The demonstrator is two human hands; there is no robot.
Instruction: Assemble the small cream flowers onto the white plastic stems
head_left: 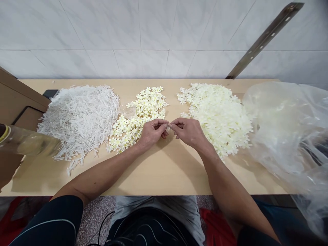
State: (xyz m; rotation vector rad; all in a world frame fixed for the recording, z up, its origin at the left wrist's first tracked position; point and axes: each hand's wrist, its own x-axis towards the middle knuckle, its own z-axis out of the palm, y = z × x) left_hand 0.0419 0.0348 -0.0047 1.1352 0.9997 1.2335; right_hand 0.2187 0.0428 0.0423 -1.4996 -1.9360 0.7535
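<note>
My left hand (153, 132) and my right hand (188, 130) meet above the middle of the table, their fingertips nearly touching. Each is closed in a pinch of thumb and forefinger. A small pale bit shows between the tips, too small to name. Beside my left hand lies a pile of small artificial flowers with yellow centres (147, 106). Past my right hand is a larger heap of pale cream flower pieces (217, 112). Farther left rises a mound of thin white stem-like pieces (82, 112).
A clear plastic bag (276, 119) covers the table's right end. At the left lies a clear plastic jar (30, 140) beside a brown board or box (20, 89). A metal slotted strip (263, 41) leans against the tiled wall (153, 27) behind the wooden table (159, 171).
</note>
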